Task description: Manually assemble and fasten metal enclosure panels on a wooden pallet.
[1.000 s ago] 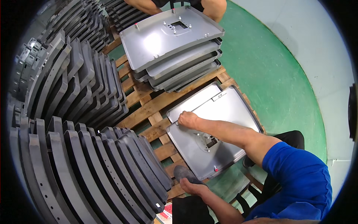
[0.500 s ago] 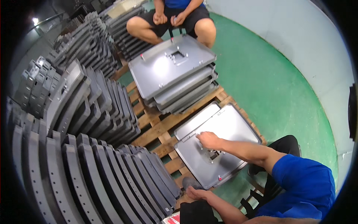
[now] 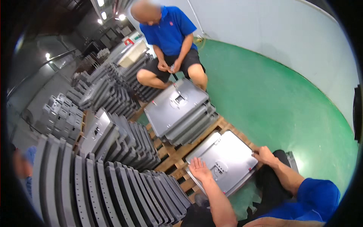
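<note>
Grip: your left hand is holding fingers apart by the left edge of the silver sheet-metal panel | your right hand is touching its right corner, clamping unclear | panel is lying between both, over brown wooden pallet

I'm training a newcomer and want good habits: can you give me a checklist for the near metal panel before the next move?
1. Left hand free: ok; it is open and nothing shows in it.
2. Right hand at the near panel: ok; it is at the right edge.
3. Right hand's grip firm: cannot tell; the fingers are too small to judge.
4. Co-worker's hands away from the near panel: ok; together in front of their lap.
5. Far stack squared up: not ok; its edges are staggered.
</note>
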Action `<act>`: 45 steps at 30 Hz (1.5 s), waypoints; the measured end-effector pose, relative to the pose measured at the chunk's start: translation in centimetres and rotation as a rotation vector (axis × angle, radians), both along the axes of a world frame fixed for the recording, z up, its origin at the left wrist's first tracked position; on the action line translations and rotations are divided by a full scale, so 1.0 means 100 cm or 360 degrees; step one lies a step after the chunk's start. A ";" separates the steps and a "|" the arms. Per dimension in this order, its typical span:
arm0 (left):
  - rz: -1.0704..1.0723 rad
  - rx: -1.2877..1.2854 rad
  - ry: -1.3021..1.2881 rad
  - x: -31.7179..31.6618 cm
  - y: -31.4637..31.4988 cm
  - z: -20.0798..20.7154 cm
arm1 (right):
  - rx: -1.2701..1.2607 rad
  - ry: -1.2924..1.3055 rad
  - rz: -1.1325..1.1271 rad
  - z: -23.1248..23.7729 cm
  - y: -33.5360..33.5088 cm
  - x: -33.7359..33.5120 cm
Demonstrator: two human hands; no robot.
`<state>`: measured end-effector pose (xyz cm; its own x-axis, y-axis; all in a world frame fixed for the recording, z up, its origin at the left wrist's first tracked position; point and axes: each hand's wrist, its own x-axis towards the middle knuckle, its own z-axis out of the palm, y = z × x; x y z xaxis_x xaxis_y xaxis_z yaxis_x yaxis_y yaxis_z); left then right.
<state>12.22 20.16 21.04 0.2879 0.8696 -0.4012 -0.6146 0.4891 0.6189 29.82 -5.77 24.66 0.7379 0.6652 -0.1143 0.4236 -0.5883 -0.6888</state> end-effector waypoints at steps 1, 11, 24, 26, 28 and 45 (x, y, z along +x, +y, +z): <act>-0.0064 -0.0009 -0.0088 0.009 0.010 0.010 | 0.0028 0.0069 0.0034 -0.007 0.005 -0.005; -0.0372 0.0022 -0.0369 0.141 0.064 0.127 | 0.0063 0.0206 0.0494 -0.044 0.053 0.014; -0.0324 0.0015 -0.0143 0.206 0.125 0.120 | -0.0159 0.0243 0.0807 -0.039 0.075 0.020; -0.0288 0.0037 -0.0117 0.211 0.139 0.117 | -0.0161 0.0250 0.0811 -0.041 0.076 0.022; -0.0274 0.0033 -0.0102 0.220 0.146 0.113 | -0.0173 0.0247 0.0758 -0.041 0.075 0.026; -0.0111 -0.0011 -0.0228 0.266 0.170 0.117 | -0.0063 0.0265 0.0774 -0.044 0.076 0.032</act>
